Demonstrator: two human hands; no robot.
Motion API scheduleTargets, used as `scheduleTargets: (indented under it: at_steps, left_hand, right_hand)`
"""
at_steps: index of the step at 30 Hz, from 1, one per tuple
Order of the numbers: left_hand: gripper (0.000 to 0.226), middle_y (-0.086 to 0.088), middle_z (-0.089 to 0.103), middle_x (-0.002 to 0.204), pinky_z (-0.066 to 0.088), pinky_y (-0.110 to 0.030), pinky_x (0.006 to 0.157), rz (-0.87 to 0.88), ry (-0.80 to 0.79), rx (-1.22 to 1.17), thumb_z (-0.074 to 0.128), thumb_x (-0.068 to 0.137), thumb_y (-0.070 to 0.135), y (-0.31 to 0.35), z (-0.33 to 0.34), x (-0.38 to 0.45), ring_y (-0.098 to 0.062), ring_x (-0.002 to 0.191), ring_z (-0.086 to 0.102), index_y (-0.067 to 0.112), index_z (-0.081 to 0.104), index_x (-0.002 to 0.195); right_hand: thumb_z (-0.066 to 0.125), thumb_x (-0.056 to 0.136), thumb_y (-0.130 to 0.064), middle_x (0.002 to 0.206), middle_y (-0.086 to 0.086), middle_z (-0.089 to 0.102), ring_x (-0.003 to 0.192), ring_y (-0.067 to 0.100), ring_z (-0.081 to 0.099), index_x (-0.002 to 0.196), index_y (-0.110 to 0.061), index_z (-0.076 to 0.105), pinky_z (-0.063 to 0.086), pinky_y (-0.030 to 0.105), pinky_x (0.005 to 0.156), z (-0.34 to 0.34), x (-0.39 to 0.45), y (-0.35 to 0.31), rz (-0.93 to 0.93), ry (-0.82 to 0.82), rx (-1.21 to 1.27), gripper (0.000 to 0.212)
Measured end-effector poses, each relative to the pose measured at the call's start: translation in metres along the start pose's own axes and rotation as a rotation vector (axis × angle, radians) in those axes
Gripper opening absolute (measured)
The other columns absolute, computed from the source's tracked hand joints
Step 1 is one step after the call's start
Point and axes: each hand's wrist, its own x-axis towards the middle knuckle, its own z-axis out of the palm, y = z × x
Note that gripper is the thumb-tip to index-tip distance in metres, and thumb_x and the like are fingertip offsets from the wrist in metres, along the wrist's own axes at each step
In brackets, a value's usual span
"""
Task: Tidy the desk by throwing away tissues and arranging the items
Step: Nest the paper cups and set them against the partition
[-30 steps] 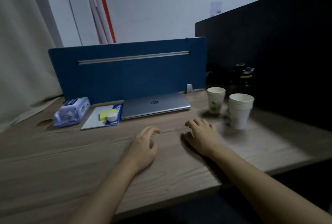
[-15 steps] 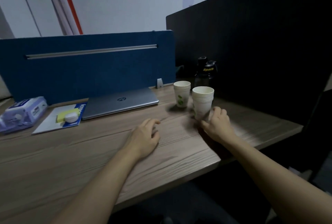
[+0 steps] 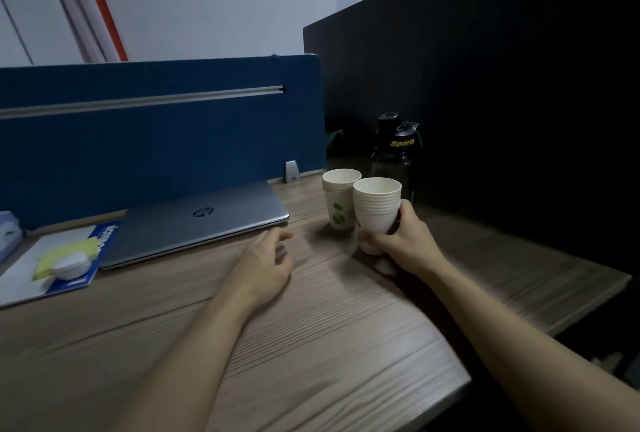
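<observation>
**Cup stack in your right hand**

The stack of plain paper cups (image 3: 376, 210) is standing upright near the table's (image 3: 311, 345) right back corner, and your right hand (image 3: 403, 241) is gripping its lower half. The printed cups (image 3: 339, 201) are touching it on the left (dark sports bottle (image 3: 396, 151) just behind). Your left hand (image 3: 265, 263) is resting loosely uncurled, holding nothing, nearer the laptop (image 3: 197, 223).

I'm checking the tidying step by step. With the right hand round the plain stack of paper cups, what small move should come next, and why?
Probably lift the plain stack of cups and nest it with the green-printed cups just beside it. The right hand already grips the stack, the two stand side by side, and the left hand is free.
</observation>
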Motion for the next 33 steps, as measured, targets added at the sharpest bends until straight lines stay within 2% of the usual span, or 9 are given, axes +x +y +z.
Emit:
scheduleTargets:
  at_steps: [6,10,13,17,20,25,28,33]
  left_hand:
    - [0.033,0.015,0.059,0.128,0.039,-0.023,0.091,-0.012,-0.026,-0.081,0.06,0.093,0.026,-0.009,-0.001,0.001,0.002,0.11,0.052,0.035,0.058,0.124]
    - [0.039,0.008,0.059,0.136,0.042,-0.035,0.105,0.006,-0.091,0.005,0.061,0.092,0.041,-0.013,-0.008,-0.002,-0.012,0.123,0.053,0.031,0.06,0.129]
    - [0.048,0.012,0.05,0.146,0.036,-0.043,0.112,-0.005,-0.148,0.127,0.051,0.092,0.057,-0.019,-0.014,-0.007,-0.014,0.133,0.045,0.037,0.052,0.136]
    - [0.059,0.013,0.026,0.161,0.017,-0.046,0.119,-0.015,-0.22,0.318,0.031,0.094,0.066,-0.018,-0.011,-0.012,-0.017,0.148,0.023,0.044,0.032,0.148]
    - [0.061,0.013,0.019,0.164,0.011,-0.047,0.12,-0.009,-0.257,0.362,0.023,0.095,0.067,-0.015,-0.009,-0.013,-0.017,0.151,0.017,0.044,0.024,0.151]
    - [0.068,0.015,0.009,0.165,0.006,-0.042,0.121,0.029,-0.334,0.399,0.015,0.091,0.074,-0.028,-0.012,-0.011,-0.012,0.152,0.007,0.046,0.014,0.153]
    - [0.072,0.016,0.01,0.165,0.007,-0.041,0.122,0.048,-0.335,0.384,0.016,0.088,0.078,-0.035,-0.012,-0.01,-0.011,0.152,0.008,0.047,0.015,0.152]
    - [0.07,0.017,0.019,0.163,0.013,-0.04,0.121,0.06,-0.284,0.324,0.029,0.087,0.076,-0.038,-0.015,-0.01,-0.01,0.151,0.015,0.047,0.026,0.15]
  right_hand:
    - [0.079,0.061,-0.048,0.099,-0.024,0.06,0.086,-0.012,0.057,0.11,-0.034,0.047,0.041,0.01,0.062,0.001,-0.005,-0.001,-0.026,0.012,0.0,0.06]
    - [0.082,0.066,-0.041,0.099,-0.021,0.061,0.088,-0.01,0.057,0.11,-0.03,0.049,0.044,0.009,0.063,0.0,-0.011,-0.004,-0.028,0.04,-0.001,0.056]
    - [0.083,0.067,-0.038,0.1,-0.018,0.062,0.089,-0.008,0.058,0.11,-0.028,0.049,0.044,0.011,0.065,0.001,-0.015,-0.007,-0.014,0.052,0.016,0.055]
    - [0.082,0.068,-0.037,0.104,-0.014,0.063,0.091,-0.005,0.059,0.112,-0.028,0.049,0.047,0.015,0.07,0.005,-0.021,-0.009,-0.014,0.037,0.044,0.056]
    - [0.082,0.07,-0.035,0.111,-0.009,0.062,0.098,0.003,0.06,0.12,-0.027,0.046,0.051,0.023,0.077,0.003,-0.018,-0.021,-0.037,0.018,0.072,0.062]
    - [0.082,0.071,-0.03,0.114,-0.004,0.059,0.104,0.012,0.059,0.123,-0.024,0.044,0.057,0.035,0.079,-0.005,0.01,-0.061,-0.117,0.028,0.133,0.065]
    - [0.082,0.067,-0.036,0.108,-0.007,0.061,0.098,0.009,0.06,0.12,-0.023,0.045,0.052,0.028,0.073,-0.003,0.034,-0.08,-0.145,0.066,0.107,0.066]
    - [0.08,0.064,-0.038,0.106,-0.008,0.063,0.096,0.007,0.06,0.118,-0.025,0.045,0.051,0.027,0.074,0.003,0.064,-0.093,-0.144,0.073,0.098,0.066]
